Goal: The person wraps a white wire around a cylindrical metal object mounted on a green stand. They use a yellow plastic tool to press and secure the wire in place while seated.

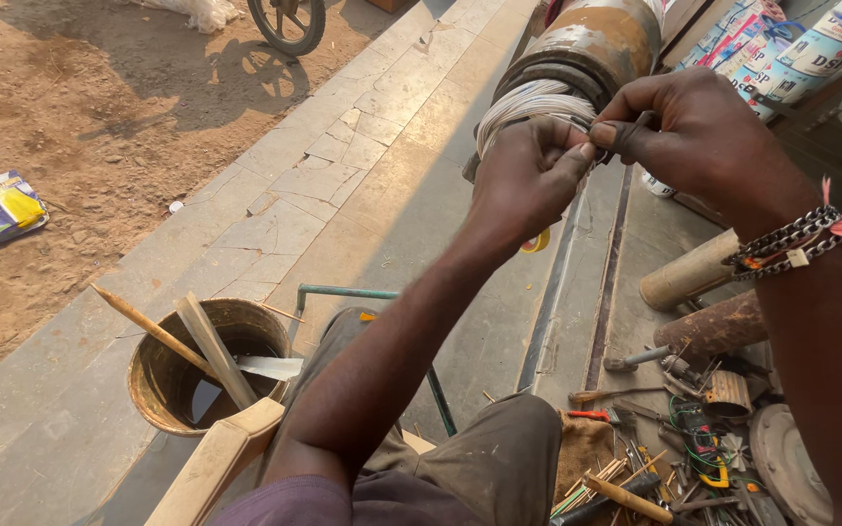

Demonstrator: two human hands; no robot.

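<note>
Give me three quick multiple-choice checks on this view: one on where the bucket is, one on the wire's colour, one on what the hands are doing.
1. Where is the bucket?
A. lower left, by the person's knee
B. on top of the cylinder
C. among the tools at right

2. What colour is the wire wound round the cylinder?
A. red
B. whitish
C. black

3. What state are the hands in?
A. both resting on the lap
B. one in the bucket
C. both raised at the wire coil, fingers pinching

Answers:
1 A: it stands on the paving left of the knee, with sticks in it.
2 B: the coil shows pale turns.
3 C: the left hand and right hand meet at the coil's edge, the right gripping a small dark tool.
</note>
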